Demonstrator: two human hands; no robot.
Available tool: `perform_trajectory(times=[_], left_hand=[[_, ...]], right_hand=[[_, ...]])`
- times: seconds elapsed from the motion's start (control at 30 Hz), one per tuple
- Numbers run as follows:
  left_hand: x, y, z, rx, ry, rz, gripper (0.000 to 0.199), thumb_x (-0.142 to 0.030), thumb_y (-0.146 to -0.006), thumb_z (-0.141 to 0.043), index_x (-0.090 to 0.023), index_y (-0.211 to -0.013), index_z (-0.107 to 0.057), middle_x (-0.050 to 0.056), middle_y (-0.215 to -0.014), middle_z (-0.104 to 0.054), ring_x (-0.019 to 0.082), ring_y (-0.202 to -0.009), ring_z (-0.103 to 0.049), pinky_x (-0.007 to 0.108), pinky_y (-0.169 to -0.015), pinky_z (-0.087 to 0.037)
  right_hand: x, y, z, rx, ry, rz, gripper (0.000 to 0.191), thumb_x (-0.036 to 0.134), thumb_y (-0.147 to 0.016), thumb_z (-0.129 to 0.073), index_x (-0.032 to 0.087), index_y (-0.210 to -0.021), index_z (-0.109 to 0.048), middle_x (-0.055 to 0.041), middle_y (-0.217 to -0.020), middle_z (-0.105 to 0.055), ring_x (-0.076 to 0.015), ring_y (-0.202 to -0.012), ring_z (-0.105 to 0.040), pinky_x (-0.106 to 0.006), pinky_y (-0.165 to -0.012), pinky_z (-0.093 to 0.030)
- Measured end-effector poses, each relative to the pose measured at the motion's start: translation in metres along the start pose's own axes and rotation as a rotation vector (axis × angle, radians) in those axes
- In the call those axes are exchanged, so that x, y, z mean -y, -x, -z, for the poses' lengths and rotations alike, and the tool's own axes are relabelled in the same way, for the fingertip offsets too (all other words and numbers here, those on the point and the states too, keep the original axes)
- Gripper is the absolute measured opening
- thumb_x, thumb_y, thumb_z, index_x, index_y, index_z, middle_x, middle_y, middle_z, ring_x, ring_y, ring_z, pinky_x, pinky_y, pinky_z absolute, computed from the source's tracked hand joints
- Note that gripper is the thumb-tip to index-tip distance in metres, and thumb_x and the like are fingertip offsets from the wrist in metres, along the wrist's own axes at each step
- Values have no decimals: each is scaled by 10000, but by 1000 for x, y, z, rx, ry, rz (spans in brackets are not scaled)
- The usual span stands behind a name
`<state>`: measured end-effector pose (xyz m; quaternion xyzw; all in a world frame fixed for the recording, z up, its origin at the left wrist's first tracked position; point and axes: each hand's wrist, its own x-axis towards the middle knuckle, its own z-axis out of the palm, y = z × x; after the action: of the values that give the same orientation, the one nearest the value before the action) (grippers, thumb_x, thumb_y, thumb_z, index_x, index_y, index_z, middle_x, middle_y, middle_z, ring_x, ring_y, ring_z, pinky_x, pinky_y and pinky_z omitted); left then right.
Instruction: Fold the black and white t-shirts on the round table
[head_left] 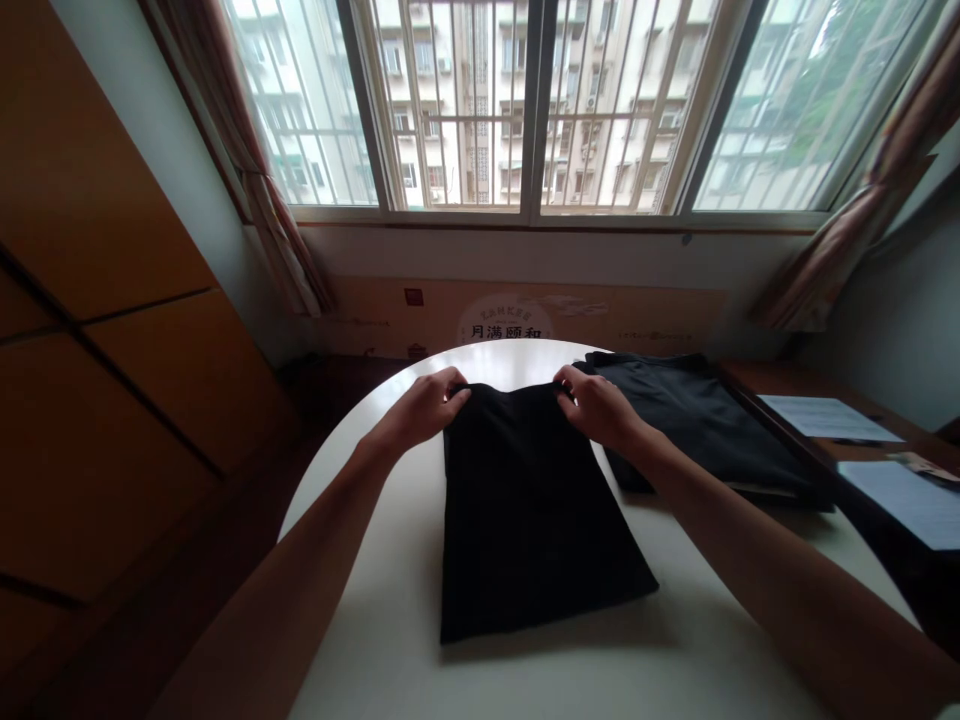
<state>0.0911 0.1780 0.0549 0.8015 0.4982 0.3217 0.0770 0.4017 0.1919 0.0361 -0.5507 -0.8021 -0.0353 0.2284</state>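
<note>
passage, lower centre: bare white tabletop [517,690] runs below the near hem of the black garment [532,530]; a hand could enter there. left of centre: an open strip lies between the garment and the left forearm [330,540]. right of centre: a wedge of bare surface lies between garment and right forearm [720,520]. upper centre: the left hand [431,405] and right hand [600,405], both gripping the garment's far edge, flank a narrow gap up to the table rim. obstruction, right: a dark clothing stack [697,430] blocks the way beside the right hand.
</note>
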Motion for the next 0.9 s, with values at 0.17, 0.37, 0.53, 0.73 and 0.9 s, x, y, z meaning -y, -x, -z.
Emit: perform_trajectory(times=[0.17, 0.37, 0.53, 0.73, 0.9], left_hand=[[28, -12, -25, -150, 57, 192, 215, -394, -923, -613, -193, -951, -683, 68, -903, -740, 235, -837, -689, 352, -801, -533], [45, -15, -61, -23, 37, 394, 176, -291, -927, -644, -175, -1057, -661, 110, -1074, -759, 245, -1003, -716, 348, -926, -552], [37, -11, -68, -20, -23, 431, 255, -245, -969, -603, -179, -1212, -561, 98, -1011, -733, 254, -973, -720, 364, -912, -545], [31, -12, -73, -102, 35, 514, 334, -198, -982, -594, -165, -1283, -453, 137, -1098, -727, 256, -1005, -715, 363, -920, -533], [18, -7, -68, -81, -63, 494, 360, -190, -957, -601, -127, -1290, -480, 204, -1256, -677, 283, -1156, -682, 384, -1009, -517]], right_hand=[[-7, -27, -20, -32, -85, -118, 239, 296, -1009, -560, 227, -1225, -636, -86, -1067, -787, -270, -954, -743, -322, -792, -463], [-7, -32, -58, 155, -33, -247, 286, 291, -1010, -538, 208, -1253, -664, -129, -1159, -775, -308, -1071, -721, -352, -840, -482], [-11, -30, -60, 116, -44, -239, 285, 283, -1027, -516, 191, -1270, -635, -125, -1163, -773, -305, -1107, -709, -359, -893, -469], [-16, -25, -61, 168, -39, -257, 245, 278, -1032, -545, 187, -1235, -648, -116, -1155, -776, -296, -1136, -701, -371, -938, -446], [-12, -23, -62, 134, -21, -253, 303, 258, -1039, -523, 163, -1314, -610, -151, -1207, -752, -305, -1175, -671, -404, -993, -434]])
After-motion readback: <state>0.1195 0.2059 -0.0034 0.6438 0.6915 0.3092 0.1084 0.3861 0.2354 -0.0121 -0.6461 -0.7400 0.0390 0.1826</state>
